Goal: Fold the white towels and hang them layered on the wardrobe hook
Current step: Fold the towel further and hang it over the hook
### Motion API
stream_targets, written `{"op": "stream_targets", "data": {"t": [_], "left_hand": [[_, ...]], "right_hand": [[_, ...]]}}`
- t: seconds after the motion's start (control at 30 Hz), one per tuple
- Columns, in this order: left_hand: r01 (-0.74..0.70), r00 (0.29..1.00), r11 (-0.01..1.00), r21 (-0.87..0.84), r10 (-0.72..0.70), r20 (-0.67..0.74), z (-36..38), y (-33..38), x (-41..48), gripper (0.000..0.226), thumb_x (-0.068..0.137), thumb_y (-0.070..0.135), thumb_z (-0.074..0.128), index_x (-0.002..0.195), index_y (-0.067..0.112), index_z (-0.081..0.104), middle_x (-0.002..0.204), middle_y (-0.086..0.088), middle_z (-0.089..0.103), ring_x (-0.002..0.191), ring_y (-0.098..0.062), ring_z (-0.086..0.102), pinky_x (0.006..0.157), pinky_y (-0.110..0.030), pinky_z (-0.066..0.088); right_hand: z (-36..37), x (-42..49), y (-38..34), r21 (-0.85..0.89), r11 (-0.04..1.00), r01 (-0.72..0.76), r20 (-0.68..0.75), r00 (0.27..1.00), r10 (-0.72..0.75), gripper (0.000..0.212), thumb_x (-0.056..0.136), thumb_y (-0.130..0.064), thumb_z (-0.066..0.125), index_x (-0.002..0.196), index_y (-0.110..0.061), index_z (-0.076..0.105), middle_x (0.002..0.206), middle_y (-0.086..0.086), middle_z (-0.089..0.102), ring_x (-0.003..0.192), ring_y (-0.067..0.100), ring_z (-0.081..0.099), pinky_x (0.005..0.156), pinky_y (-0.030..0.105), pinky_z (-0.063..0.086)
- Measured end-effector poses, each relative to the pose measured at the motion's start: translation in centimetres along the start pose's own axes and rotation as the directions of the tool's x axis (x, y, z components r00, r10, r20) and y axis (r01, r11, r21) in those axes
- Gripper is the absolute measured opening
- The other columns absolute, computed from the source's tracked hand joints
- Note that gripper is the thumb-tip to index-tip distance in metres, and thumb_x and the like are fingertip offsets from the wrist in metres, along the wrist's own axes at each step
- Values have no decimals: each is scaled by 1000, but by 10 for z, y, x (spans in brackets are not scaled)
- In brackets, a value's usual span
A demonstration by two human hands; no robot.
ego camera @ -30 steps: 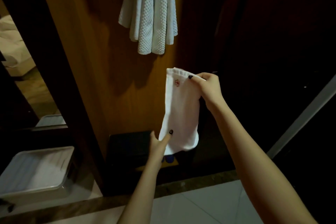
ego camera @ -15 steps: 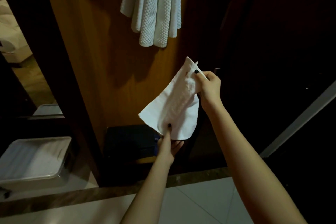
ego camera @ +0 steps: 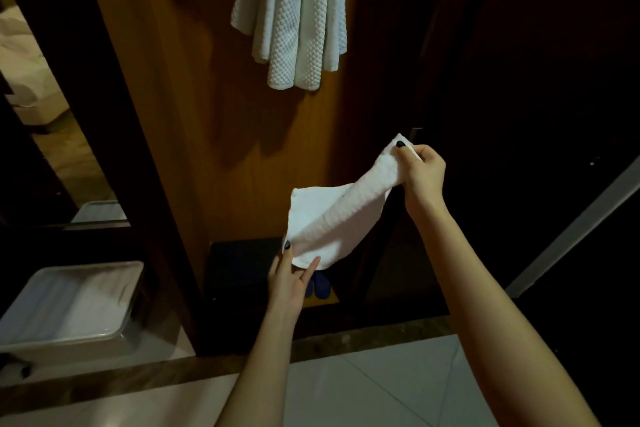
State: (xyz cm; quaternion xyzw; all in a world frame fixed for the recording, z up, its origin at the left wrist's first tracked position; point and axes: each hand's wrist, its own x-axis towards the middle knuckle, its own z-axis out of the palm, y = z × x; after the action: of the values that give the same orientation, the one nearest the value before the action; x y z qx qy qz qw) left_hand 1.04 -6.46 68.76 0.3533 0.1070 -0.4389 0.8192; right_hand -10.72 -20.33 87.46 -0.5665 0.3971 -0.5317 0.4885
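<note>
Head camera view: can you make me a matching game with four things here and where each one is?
Things
1. small white towel
2. waffle-textured towels
3. white tray
4. blue slippers

Places
A. low in the wardrobe, beside a dark box
B. hanging high against the wooden panel
C. held between the left hand and the right hand
D. at the lower left of the view

Pairs: 1-C, 2-B, 3-D, 4-A
</note>
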Motion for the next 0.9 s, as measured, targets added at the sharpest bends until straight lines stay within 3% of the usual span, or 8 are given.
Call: {"op": "stream_targets", "data": {"t": [0.13, 0.23, 0.33, 0.43, 0.57, 0.73, 0.8, 0.9], "left_hand": [[22, 992, 998, -62, -14, 122, -14, 8, 0, 35, 87, 32, 67, 118, 17, 62, 124, -7, 65, 111, -26, 62, 73, -36, 60], [36, 985, 999, 13, -37, 170, -21, 10, -2, 40, 84, 42, 65, 121, 26, 59, 127, -3, 61, 113, -24, 60, 80, -35, 58], [45, 997, 980, 195, -55, 46, -24, 12, -2, 27, 96, 33, 59, 121, 25, 57, 130, -5, 57, 111, -24, 58, 87, -40, 50], [-81, 993, 923, 376, 107, -49, -22, 17, 1, 41, 99, 24, 56, 138, 25, 46, 142, -4, 48, 128, -24, 47, 102, -45, 40], [-313, 949, 792, 524, 248, 192, 10, 34, -10, 46, 95, 27, 61, 138, 30, 43, 141, 3, 49, 119, -11, 49, 102, -32, 37], [-423, 860, 700, 575, 111, 498, 63, 54, -25, 68, 78, 51, 65, 140, 30, 45, 129, 17, 56, 119, -4, 52, 97, -24, 38], [-470, 816, 684, 559, 95, 570, 75, 58, -31, 48, 81, 46, 66, 123, 23, 59, 115, 7, 70, 110, -11, 64, 86, -21, 49], [-489, 797, 726, 484, 146, 586, 83, 61, -39, 42, 78, 38, 69, 109, 10, 64, 102, -7, 74, 102, -26, 69, 81, -30, 56]], "right_hand": [[-2, 0, 3, -2, 1000, -31, -2, 1000, 31, 16, 90, -8, 62, 74, -11, 61, 77, 11, 60, 78, 23, 58, 71, 34, 46], [-2, -2, 2, -5, 1000, -26, 42, 999, 26, 14, 89, -7, 62, 76, -11, 65, 72, 3, 62, 69, 14, 61, 65, 29, 49], [-1, -3, -1, -10, 1000, -3, 150, 989, 5, 13, 91, -11, 64, 80, -5, 69, 71, 3, 65, 67, 12, 64, 62, 25, 51], [2, -4, -7, -72, 997, 10, 286, 958, 12, 14, 91, -14, 66, 87, -2, 71, 76, 8, 68, 71, 18, 65, 63, 27, 50], [0, -7, -15, -221, 973, 61, 449, 892, 46, 12, 89, -16, 68, 80, -7, 71, 69, 3, 68, 63, 10, 62, 56, 20, 47], [-11, -15, -26, -304, 945, 120, 636, 764, 108, 13, 87, -17, 71, 75, -14, 73, 65, -1, 70, 61, 7, 65, 53, 16, 47], [-17, -17, -30, -331, 930, 161, 689, 715, 121, 13, 87, -16, 71, 75, -16, 74, 71, 1, 72, 66, 8, 67, 57, 17, 49], [-26, -18, -35, -319, 934, 162, 704, 700, 119, 11, 87, -11, 71, 77, -15, 75, 72, 0, 73, 66, 8, 67, 58, 16, 50]]}}
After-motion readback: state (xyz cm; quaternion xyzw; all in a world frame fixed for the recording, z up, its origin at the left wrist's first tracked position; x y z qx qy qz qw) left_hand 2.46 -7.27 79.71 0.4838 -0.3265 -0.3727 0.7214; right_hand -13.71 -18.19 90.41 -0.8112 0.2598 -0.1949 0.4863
